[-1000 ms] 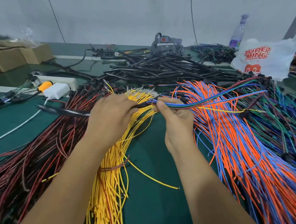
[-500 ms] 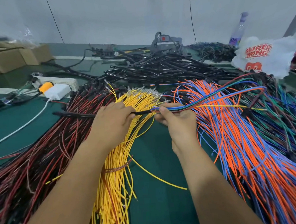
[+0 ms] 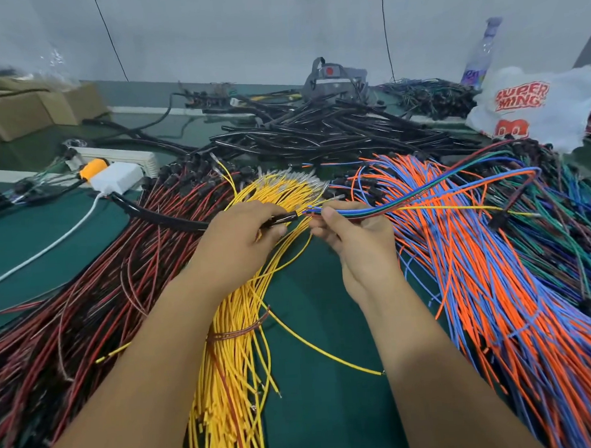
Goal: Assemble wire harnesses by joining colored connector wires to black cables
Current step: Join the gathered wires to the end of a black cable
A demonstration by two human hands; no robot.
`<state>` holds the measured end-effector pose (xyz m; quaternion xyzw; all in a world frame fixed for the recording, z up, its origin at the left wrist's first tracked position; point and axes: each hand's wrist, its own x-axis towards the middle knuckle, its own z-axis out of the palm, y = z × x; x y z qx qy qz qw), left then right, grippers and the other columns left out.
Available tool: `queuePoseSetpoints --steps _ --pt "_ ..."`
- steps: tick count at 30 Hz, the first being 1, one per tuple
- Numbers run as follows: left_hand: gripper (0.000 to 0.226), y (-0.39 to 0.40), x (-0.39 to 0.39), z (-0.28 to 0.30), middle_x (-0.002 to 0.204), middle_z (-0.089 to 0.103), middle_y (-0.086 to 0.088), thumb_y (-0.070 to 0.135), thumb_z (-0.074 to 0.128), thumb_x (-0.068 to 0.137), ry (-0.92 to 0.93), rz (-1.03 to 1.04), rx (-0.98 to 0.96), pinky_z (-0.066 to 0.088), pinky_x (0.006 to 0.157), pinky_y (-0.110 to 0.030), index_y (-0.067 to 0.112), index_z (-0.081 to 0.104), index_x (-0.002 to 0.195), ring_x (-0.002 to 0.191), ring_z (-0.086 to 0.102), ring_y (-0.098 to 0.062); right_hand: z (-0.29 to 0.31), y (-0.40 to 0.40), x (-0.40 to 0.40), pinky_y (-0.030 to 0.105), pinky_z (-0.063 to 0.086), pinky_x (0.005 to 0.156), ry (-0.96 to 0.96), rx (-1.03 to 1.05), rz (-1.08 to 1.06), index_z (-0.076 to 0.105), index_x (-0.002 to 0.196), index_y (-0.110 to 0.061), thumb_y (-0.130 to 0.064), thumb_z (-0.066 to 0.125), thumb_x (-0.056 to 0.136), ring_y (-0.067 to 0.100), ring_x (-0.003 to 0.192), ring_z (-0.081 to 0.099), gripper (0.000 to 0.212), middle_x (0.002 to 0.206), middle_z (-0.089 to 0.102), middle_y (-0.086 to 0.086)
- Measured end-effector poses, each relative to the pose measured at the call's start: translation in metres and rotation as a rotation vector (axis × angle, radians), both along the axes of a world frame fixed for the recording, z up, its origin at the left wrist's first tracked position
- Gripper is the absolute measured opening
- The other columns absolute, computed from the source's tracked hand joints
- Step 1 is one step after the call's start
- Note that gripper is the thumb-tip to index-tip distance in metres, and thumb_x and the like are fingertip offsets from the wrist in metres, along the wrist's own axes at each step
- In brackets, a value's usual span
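We are looking down at a table [image 3: 31,237] full of wires. A wire bundle [image 3: 227,381] is lying in the middle, between two bigger wire heaps, one on the left [image 3: 70,321] and one on the right [image 3: 496,299]. A pile of cables [image 3: 334,132] is sitting behind them. Cardboard boxes [image 3: 24,111] are sitting far left, a power strip [image 3: 119,157] just before them. A plastic bag [image 3: 537,105] is sitting far right, a bottle [image 3: 480,56] behind it.

table [image 3: 312,377]: I see dark green, bare between the bundles
yellow wires [image 3: 233,371]: plain yellow, crossing the table centre
red-and-black wires [image 3: 86,303]: mixed red and black, left of the yellow wires
orange-and-blue wires [image 3: 496,299]: bright orange mixed with blue, right of the yellow wires
black cables [image 3: 333,129]: glossy black, beyond the yellow wires
bag [image 3: 537,105]: white, red lettering
adapter [image 3: 115,177]: white, with an orange plug beside it
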<state>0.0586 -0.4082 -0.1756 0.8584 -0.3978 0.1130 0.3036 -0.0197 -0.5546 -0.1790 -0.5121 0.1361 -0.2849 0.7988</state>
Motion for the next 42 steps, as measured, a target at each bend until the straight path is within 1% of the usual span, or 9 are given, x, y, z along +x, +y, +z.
queuePoseSetpoints --steps 2,5,9,13,17,24,32,38,42 --pt "0.026 0.000 0.001 0.000 0.100 0.063 0.002 0.029 0.056 0.095 0.020 -0.017 -0.019 0.043 0.087 -0.044 0.020 0.065 0.118 0.099 0.053 -0.020 0.000 0.000 0.000 0.019 0.054 0.062 -0.020 0.029 0.009 0.064 0.080 -0.003 0.009 0.056 0.091 0.012 0.056 0.065 0.018 0.066 0.067 0.005" --pt "0.022 0.000 0.001 -0.001 0.095 0.067 0.004 0.027 0.062 0.092 0.097 -0.013 -0.112 0.047 0.081 -0.039 0.020 0.071 0.110 0.091 0.058 -0.016 0.001 -0.001 -0.001 0.019 0.055 0.065 -0.039 0.048 0.037 0.064 0.079 -0.001 0.010 0.056 0.090 0.012 0.058 0.065 0.018 0.067 0.068 0.004" --pt "0.017 0.000 0.001 -0.003 0.084 0.069 0.007 0.026 0.068 0.087 0.085 0.007 -0.181 0.047 0.068 -0.035 0.025 0.076 0.102 0.075 0.059 -0.012 0.001 0.000 -0.002 0.018 0.054 0.064 -0.039 0.023 0.081 0.064 0.080 0.000 0.010 0.056 0.090 0.012 0.059 0.065 0.016 0.079 0.062 0.014" --pt "0.017 0.000 0.000 -0.002 0.082 0.070 0.005 0.025 0.071 0.084 0.082 0.013 -0.227 0.049 0.071 -0.039 0.025 0.076 0.101 0.076 0.060 -0.013 0.001 0.003 -0.001 0.018 0.054 0.064 -0.026 -0.009 0.116 0.064 0.077 -0.002 0.011 0.057 0.089 0.012 0.058 0.065 0.020 0.074 0.064 0.009" --pt "0.019 0.001 -0.002 0.000 0.082 0.069 0.009 0.021 0.073 0.082 0.106 -0.021 -0.245 0.048 0.069 -0.031 0.029 0.075 0.100 0.075 0.058 -0.006 0.000 0.003 0.001 0.019 0.055 0.064 -0.006 -0.007 0.127 0.064 0.078 -0.003 0.010 0.058 0.089 0.013 0.058 0.065 0.019 0.069 0.066 0.005" --pt "0.011 -0.002 -0.005 0.001 0.086 0.066 0.013 0.029 0.072 0.084 0.088 -0.030 -0.237 0.047 0.074 -0.024 0.031 0.073 0.095 0.084 0.058 -0.003 -0.001 0.004 0.002 0.019 0.054 0.065 -0.020 0.008 0.114 0.064 0.077 -0.002 0.011 0.057 0.089 0.014 0.060 0.066 0.019 0.065 0.067 0.003" --pt "0.019 -0.005 -0.006 0.002 0.081 0.064 0.019 0.026 0.077 0.079 0.106 -0.001 -0.358 0.042 0.068 -0.008 0.041 0.067 0.084 0.080 0.058 0.002 -0.002 0.010 0.002 0.019 0.055 0.067 -0.091 0.098 0.107 0.064 0.074 0.001 0.012 0.058 0.087 0.017 0.063 0.067 0.018 0.064 0.067 0.004" --pt "0.025 -0.003 -0.007 0.005 0.082 0.066 0.022 0.021 0.078 0.078 0.166 -0.040 -0.410 0.042 0.067 -0.008 0.044 0.067 0.081 0.078 0.060 0.002 0.001 0.012 0.003 0.017 0.055 0.065 -0.107 0.242 0.148 0.061 0.073 0.001 0.013 0.055 0.089 0.015 0.064 0.067 0.021 0.069 0.064 0.004" --pt "0.015 -0.002 -0.006 0.005 0.080 0.068 0.016 0.018 0.079 0.077 0.228 -0.052 -0.444 0.050 0.073 -0.021 0.031 0.072 0.083 0.077 0.062 -0.002 0.002 0.015 0.004 0.017 0.055 0.061 -0.090 0.364 0.174 0.059 0.073 0.002 0.014 0.055 0.089 0.015 0.062 0.069 0.020 0.074 0.063 0.009"
